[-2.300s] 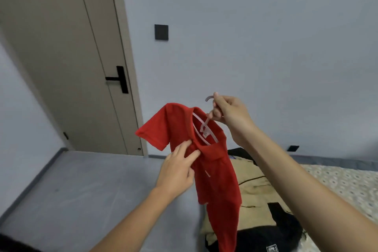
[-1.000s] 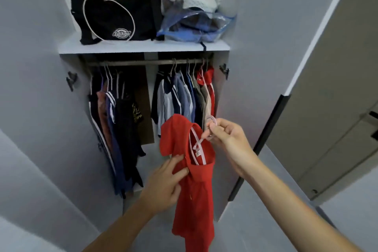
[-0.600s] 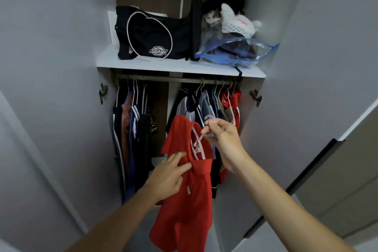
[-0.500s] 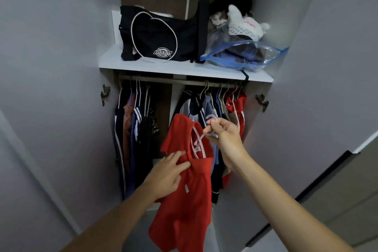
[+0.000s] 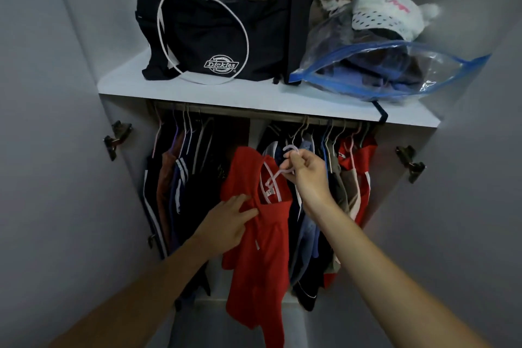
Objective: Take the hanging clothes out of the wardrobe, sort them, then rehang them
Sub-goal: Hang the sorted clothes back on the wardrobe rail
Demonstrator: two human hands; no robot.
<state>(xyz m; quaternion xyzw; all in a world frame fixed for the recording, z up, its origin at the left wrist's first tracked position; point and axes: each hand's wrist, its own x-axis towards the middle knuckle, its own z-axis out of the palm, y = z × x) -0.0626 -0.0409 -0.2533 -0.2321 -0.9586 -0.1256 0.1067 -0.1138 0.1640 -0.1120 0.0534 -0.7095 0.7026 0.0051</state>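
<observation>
Red shirt [image 5: 260, 263] on pale hanger [image 5: 278, 175], before the wardrobe's hanging clothes [image 5: 333, 195].

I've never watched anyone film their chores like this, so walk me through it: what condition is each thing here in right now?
Red shirt: on its hanger, held in the air, not on the rail.
Hanger: pinched at the hook, off the rail.
Right hand: grips the hanger.
Left hand: fingers straight, resting on the shirt.
Rail: loaded with hanging clothes.
Wardrobe doors: open.
Black bag: upright on the shelf.
</observation>
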